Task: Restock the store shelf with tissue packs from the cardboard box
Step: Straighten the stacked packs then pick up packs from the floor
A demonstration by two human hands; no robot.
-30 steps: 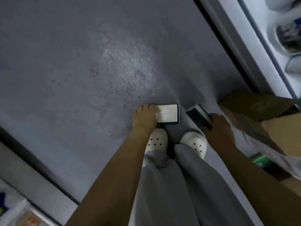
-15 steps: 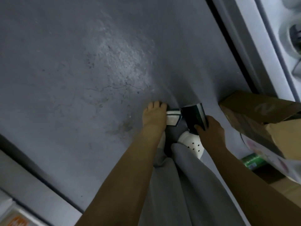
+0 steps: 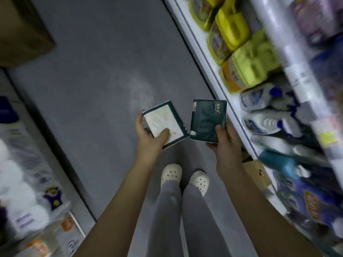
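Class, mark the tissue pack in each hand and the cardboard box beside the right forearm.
Left-hand tissue pack (image 3: 161, 119), head view, pale face.
Right-hand tissue pack (image 3: 206, 117), head view, dark green face.
Cardboard box (image 3: 254, 169), head view, brown flap.

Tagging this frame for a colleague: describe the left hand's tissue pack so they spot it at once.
Look down the grey aisle floor to the hands above the white shoes. The left hand grips the tissue pack, thumb across its face. Unlike the dark green pack in the right hand, it shows a pale face framed in dark green.
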